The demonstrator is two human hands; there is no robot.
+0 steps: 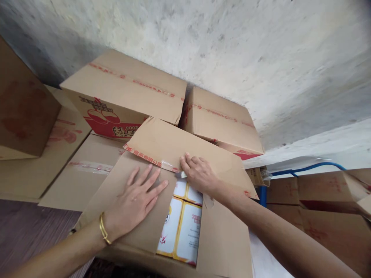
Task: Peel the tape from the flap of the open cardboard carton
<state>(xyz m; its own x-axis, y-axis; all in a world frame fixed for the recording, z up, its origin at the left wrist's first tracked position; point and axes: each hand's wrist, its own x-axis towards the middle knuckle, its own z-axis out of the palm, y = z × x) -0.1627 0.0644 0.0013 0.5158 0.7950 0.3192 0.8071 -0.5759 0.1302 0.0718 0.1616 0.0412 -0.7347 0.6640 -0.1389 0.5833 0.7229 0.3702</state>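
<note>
A brown cardboard box (pixel 226 239) sits right in front of me, its top flaps partly apart. Through the gap show white and yellow packages (pixel 181 227). My left hand (pixel 136 200), a gold bangle on the wrist, lies flat with spread fingers on the near left flap (pixel 127 231). My right hand (pixel 198 173) grips the edge of the far flap (pixel 179 144), fingers curled over it by a strip of clear and red-printed tape (pixel 150 159).
Sealed cardboard boxes with red print are stacked behind: one (pixel 121 92) at left centre, one (pixel 220 119) to its right, more at far left (pixel 23 116) and right (pixel 321 193). A rough white wall (pixel 261 58) rises behind. A blue tube (pixel 310 168) runs at right.
</note>
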